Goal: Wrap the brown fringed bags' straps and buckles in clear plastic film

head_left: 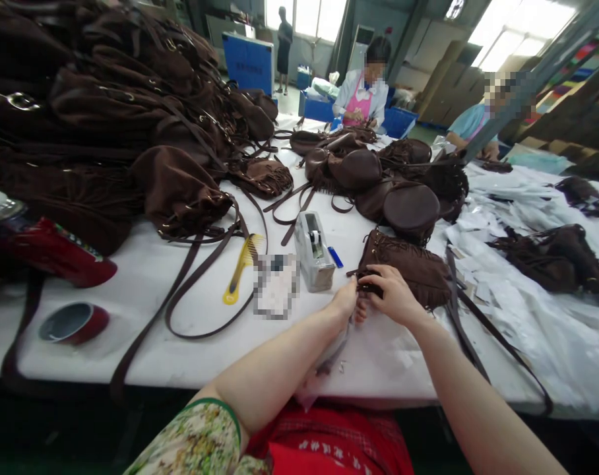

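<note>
A brown fringed bag (413,270) lies on the white table in front of me, its strap trailing off to the right. My right hand (393,293) is at the bag's near left end, fingers curled over the dark edge and pinching it. Close against it, my left hand (346,302) is closed at the same spot; its fingertips are largely hidden, and what they grip is unclear. Crumpled clear plastic (332,349) hangs below my left wrist. Just left of the hands stand a tape dispenser (315,254) and a small blue object (335,257).
A yellow comb (241,270), a blurred-out phone-like item (276,290) and a red cup (76,323) sit to the left. Brown bags pile high at left (181,178) and beyond my hands (411,208). White sheets (517,316) cover the right side. Two people work across the table.
</note>
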The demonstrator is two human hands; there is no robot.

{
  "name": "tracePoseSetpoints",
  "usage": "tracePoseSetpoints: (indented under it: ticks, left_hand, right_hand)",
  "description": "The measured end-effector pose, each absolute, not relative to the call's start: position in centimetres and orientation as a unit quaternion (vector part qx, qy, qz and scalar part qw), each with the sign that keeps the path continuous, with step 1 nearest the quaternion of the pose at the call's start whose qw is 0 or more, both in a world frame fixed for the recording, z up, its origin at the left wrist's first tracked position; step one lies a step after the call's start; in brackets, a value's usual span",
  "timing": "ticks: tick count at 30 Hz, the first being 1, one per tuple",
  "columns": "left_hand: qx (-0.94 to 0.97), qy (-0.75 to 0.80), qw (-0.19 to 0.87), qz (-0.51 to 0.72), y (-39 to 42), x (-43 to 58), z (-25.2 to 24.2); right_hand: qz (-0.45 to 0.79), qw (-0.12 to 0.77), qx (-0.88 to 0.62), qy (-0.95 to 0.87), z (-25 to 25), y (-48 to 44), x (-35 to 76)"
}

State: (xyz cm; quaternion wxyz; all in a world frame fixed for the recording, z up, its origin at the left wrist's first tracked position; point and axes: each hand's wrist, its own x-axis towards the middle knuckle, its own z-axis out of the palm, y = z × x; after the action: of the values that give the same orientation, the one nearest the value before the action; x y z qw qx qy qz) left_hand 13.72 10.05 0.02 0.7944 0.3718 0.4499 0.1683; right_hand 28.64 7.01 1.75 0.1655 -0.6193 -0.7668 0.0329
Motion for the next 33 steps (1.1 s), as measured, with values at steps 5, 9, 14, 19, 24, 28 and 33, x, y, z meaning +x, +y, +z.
tracePoseSetpoints:
  ticks: [5,9,14,19,24,28,33]
  left_hand:
    - [0.629,0.513,0.560,0.166,8.9,10.7,-0.2]
    - [0.794,0.512,0.315,0.091,8.4,7.4,0.1]
    - [0.838,0.485,0.251,0.003,9.0,7.0,0.8]
    - [0.859,0.461,0.220,-0.017,8.9,8.9,1.4]
    - [0.870,0.457,0.183,-0.031,8.7,10.7,1.2]
    - [0.878,0.454,0.145,-0.042,9.0,11.8,0.6]
    - [0.872,0.453,0.183,-0.036,9.3,12.0,0.9]
  right_hand:
    - [-0.001,0.151,-0.574,-0.805,-0.1,8.1,29.0]
    - [0.043,0.164,-0.537,-0.827,-1.4,8.8,29.5]
    - [0.085,0.219,-0.530,-0.815,-3.0,8.4,30.5]
    - [0.118,0.255,-0.519,-0.808,-3.4,8.3,31.1]
    - [0.128,0.271,-0.514,-0.804,-2.9,8.2,31.1]
    - [0.119,0.266,-0.514,-0.807,-2.8,7.8,31.2]
    - [0.128,0.253,-0.511,-0.811,-2.8,7.4,31.2]
